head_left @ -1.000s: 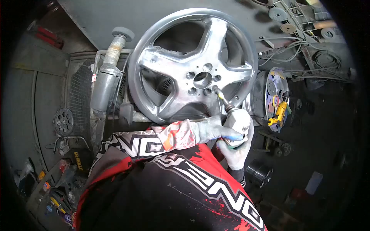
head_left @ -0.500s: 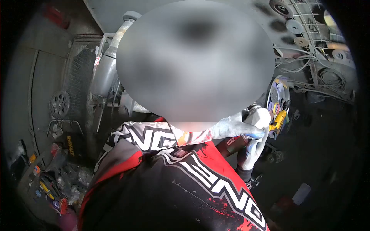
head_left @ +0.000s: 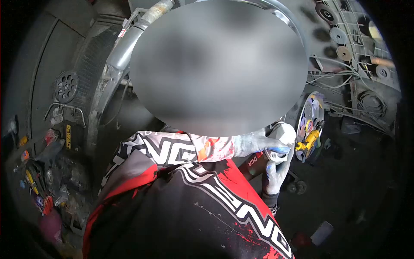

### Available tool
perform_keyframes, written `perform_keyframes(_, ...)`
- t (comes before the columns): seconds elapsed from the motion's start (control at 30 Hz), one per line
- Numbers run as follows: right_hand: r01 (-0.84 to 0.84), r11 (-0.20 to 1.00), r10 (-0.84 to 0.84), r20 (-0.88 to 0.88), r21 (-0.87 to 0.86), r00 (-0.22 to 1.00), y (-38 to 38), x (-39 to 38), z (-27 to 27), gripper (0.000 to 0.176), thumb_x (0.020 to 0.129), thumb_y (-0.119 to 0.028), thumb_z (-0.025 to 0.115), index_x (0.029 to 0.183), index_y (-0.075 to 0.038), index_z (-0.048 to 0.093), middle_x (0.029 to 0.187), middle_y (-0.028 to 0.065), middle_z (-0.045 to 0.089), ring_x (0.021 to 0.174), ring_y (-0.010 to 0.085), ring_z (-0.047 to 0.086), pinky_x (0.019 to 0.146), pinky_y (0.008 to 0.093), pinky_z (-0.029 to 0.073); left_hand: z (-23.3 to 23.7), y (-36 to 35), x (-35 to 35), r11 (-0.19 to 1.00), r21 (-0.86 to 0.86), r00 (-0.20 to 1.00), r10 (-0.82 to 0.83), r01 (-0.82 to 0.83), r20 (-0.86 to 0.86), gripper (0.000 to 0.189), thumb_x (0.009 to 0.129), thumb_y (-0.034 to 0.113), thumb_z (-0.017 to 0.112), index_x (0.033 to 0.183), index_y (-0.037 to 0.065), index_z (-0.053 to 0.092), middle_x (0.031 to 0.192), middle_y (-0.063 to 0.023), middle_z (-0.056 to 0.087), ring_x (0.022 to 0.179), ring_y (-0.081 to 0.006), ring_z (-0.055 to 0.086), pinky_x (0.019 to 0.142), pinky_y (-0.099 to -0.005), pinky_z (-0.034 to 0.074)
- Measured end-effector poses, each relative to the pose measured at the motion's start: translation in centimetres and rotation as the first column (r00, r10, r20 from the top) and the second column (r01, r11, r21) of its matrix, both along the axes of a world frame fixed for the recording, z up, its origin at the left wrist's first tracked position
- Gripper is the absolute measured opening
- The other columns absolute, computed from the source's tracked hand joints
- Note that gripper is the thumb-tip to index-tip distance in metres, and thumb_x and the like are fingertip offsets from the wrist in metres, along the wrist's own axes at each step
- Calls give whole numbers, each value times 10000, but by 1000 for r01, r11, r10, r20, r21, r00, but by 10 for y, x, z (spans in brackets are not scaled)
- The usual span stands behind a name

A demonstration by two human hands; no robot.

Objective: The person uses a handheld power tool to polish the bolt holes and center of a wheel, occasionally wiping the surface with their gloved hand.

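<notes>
Both hands wear pale grey gloves with blue on the fingers. My left hand reaches across from the left in a printed sleeve, its fingers closed at the metal head of a dark angle grinder marked DCA. My right hand, above a black cuff, is wrapped around the head end of the same tool from the right. The grinder's dark body slants down to the left, partly behind the red and black shirt. A large blurred oval covers the area just above the hands.
Right of the hands is a round tray of discs with a yellow tool. Grinding discs and coiled cable hang at upper right. A metal pipe stands upper left; bags and tools lie lower left.
The view has shifted slightly, so the pipe and left-hand clutter sit differently. Both hands and the grinder appear a little further left, with the grip kept.
</notes>
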State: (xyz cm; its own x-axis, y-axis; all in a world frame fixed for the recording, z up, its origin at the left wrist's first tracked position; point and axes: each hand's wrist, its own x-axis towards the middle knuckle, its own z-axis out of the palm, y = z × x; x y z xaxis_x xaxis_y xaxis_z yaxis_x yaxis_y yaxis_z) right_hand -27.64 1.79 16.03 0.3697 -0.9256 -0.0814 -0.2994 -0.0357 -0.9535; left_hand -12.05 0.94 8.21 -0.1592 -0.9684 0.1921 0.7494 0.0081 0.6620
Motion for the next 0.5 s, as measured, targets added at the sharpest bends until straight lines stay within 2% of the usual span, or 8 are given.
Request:
perform_keyframes(0.03,-4,1000,4,14,-1,1000,5,-7,-3,1135,752,-390,858,1557,1,160,1446,130,424,1282,216,465,1073,355,368,-3,6,-9,1000,-1,1000,4,-4,14,470,809,308,779,1174,31,673,1070,-71,697,988,-148,644,901,-282,491)
perform_keyframes(0.1,-17,1000,17,-42,-6,999,17,-23,-10,1159,740,-435,860,1555,6,162,1443,137,423,1280,217,468,1068,357,378,1,24,-22,969,194,952,-96,157,-291,445,839,276,751,1193,23,656,1085,-72,695,998,-141,642,905,-280,490)
perform_keyframes(0.13,-20,999,19,-34,-42,999,25,-29,-13,1174,729,-477,858,1550,9,174,1442,140,420,1284,221,470,1063,358,388,2,34,-31,967,198,948,-92,158,-305,456,836,283,745,1187,8,652,1088,-72,694,998,-134,640,903,-282,490)
perform_keyframes(0.17,-13,999,13,-17,-44,1000,34,-40,-17,1174,729,-477,858,1550,9,174,1442,140,420,1284,221,470,1063,358,388,-2,41,-42,967,200,953,-98,160,-288,456,836,283,745,1187,8,652,1088,-72,694,998,-134,640,903,-282,490)
perform_keyframes(0.23,19,1000,-19,1,-9,1000,56,-65,-23,1164,730,-471,856,1548,6,181,1436,145,423,1293,232,466,1065,369,394,-7,59,-70,911,294,925,-184,287,-333,471,838,244,767,1224,25,610,1143,-67,665,1068,-135,615,943,-315,472)
perform_keyframes(0.3,35,999,-37,109,20,993,79,-96,-33,1125,730,-416,850,1543,0,194,1439,147,416,1301,249,464,1070,380,394,-10,82,-101,880,376,943,-199,292,-266,529,815,246,793,1242,7,591,1135,-78,658,1067,-152,613,960,-324,462)
perform_keyframes(0.4,41,994,-57,171,100,984,116,-136,-42,1076,698,-339,820,1530,-11,222,1441,138,406,1317,260,454,1081,392,397,-26,116,-143,862,360,932,-305,357,-195,539,831,265,782,1268,25,578,1168,-65,647,1114,-144,587,991,-329,442)
perform_keyframes(0.5,60,993,-77,167,106,983,144,-170,-46,1085,696,-368,820,1528,-12,223,1437,136,410,1332,255,439,1093,395,388,-16,144,-165,844,349,913,-376,408,-158,506,853,271,765,1263,36,586,1180,-56,643,1116,-139,585,991,-320,442)
